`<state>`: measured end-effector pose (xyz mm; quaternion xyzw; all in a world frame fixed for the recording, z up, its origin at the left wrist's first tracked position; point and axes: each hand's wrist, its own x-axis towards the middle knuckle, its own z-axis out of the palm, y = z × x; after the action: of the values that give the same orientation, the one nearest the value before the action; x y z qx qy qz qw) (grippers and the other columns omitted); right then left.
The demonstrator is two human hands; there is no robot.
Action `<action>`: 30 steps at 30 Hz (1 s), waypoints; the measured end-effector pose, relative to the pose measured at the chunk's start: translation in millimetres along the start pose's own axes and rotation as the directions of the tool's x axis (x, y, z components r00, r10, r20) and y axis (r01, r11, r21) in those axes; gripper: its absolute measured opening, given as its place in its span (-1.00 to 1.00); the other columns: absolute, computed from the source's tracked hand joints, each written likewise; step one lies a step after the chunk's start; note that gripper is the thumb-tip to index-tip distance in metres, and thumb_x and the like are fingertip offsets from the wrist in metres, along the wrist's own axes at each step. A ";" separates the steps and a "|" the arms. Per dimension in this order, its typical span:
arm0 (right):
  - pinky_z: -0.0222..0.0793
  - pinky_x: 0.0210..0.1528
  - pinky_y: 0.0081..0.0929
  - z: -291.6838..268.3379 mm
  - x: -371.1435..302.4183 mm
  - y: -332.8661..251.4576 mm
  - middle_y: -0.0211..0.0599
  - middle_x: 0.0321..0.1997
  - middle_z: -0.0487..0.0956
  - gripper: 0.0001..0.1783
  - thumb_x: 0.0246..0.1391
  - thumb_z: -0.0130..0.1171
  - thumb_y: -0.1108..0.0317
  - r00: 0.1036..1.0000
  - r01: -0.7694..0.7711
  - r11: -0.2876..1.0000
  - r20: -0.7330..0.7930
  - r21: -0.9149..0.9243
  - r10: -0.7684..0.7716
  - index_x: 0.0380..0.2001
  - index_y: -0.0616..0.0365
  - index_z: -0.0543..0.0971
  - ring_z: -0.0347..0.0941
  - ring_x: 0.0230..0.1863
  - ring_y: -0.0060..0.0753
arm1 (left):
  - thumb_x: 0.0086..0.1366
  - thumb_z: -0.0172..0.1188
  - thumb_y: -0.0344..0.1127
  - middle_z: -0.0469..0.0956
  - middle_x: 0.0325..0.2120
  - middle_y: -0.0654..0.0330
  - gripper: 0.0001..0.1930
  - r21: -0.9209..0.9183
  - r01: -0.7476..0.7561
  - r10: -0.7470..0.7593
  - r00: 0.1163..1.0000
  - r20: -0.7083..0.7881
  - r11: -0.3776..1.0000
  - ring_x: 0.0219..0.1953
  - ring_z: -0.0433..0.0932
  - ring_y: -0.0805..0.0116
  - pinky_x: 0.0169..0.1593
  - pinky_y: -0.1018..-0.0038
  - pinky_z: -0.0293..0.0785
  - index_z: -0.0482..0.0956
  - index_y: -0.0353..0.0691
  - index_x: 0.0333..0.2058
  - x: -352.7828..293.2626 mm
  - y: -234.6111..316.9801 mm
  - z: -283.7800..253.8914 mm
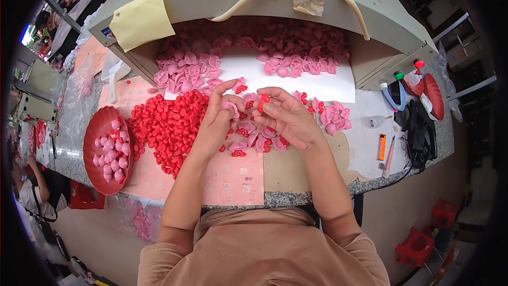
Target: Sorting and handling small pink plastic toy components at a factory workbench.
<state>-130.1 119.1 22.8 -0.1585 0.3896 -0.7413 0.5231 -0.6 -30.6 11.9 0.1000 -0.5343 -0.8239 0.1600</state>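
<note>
My left hand (216, 117) pinches a small pink cup-shaped piece (230, 108) between thumb and fingers. Facing it, my right hand (290, 119) grips a small glossy red piece (264, 104) at its fingertips. The two held pieces are apart. Under and around both hands lie several pink pieces with red parts (238, 149) at their edges. A big heap of loose red pieces (168, 127) spreads beside my left forearm. More pink pieces (337, 117) are piled to the right of my right hand.
A grey box-like housing (222, 0) stands behind, with many pink pieces inside. A red dish (91, 164) of round pink pieces sits at left. On the right lie an orange-labelled tube (381, 147), a slim tool (389, 157), a small clear bottle (378, 122) and black cables.
</note>
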 end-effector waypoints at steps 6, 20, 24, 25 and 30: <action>0.52 -0.04 -0.51 6.9 -0.1 4.0 -0.20 -0.08 0.52 -0.64 0.13 0.09 0.48 0.996 0.040 0.993 -0.069 -0.110 -0.048 0.02 0.25 0.40 0.52 -0.10 -0.38 | 0.34 -0.06 -0.43 0.49 -0.31 0.28 -0.62 0.182 0.076 -0.044 0.984 -0.173 0.980 -0.39 0.37 0.66 -0.36 0.69 0.31 0.19 -0.23 0.12 2.0 -3.5 4.5; 0.43 0.01 -0.50 12.0 -1.4 23.8 -0.18 -0.04 0.52 -0.63 0.14 0.06 0.51 0.899 0.394 0.656 0.120 -0.644 -0.422 0.04 0.26 0.39 0.50 -0.07 -0.40 | 0.26 0.01 -0.53 0.47 -0.30 0.13 -0.55 0.724 -0.233 0.292 0.955 0.045 0.650 -0.31 0.47 0.48 -0.23 0.53 0.46 0.30 -0.21 0.14 -1.1 -15.5 11.3; 0.41 0.02 -0.53 14.7 -1.7 23.8 -0.20 -0.03 0.52 -0.62 0.13 0.07 0.52 0.860 0.384 0.246 0.248 -0.890 -0.446 0.05 0.27 0.39 0.48 -0.06 -0.47 | 0.28 0.03 -0.50 0.51 -0.30 0.13 -0.61 0.302 0.047 0.029 0.970 -0.243 0.952 -0.22 0.53 0.48 -0.18 0.54 0.52 0.29 -0.29 0.09 -0.3 -8.7 12.9; 0.41 0.02 -0.53 15.0 -0.8 25.3 -0.20 -0.03 0.52 -0.62 0.13 0.07 0.52 0.860 0.382 0.244 0.246 -0.891 -0.448 0.05 0.27 0.39 0.48 -0.06 -0.47 | 0.29 0.04 -0.48 0.52 -0.30 0.15 -0.68 0.226 0.049 -0.003 0.981 -0.196 0.973 -0.20 0.54 0.48 -0.16 0.56 0.54 0.33 -0.33 0.03 -0.5 -4.9 11.1; 0.40 0.01 -0.56 17.3 0.8 23.3 -0.19 -0.03 0.51 -0.65 0.13 0.07 0.52 0.933 0.322 0.820 0.011 -0.473 -0.360 0.01 0.29 0.41 0.47 -0.05 -0.47 | 0.31 0.03 -0.45 0.51 -0.29 0.20 -0.67 0.183 -0.048 0.081 0.980 -0.180 0.982 -0.20 0.53 0.49 -0.17 0.57 0.52 0.36 -0.30 0.05 1.7 -7.2 15.3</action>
<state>-104.1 107.8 16.6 -0.3176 0.5419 -0.7125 0.3127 -8.4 -15.5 11.6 0.1730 -0.5912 -0.7544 0.2266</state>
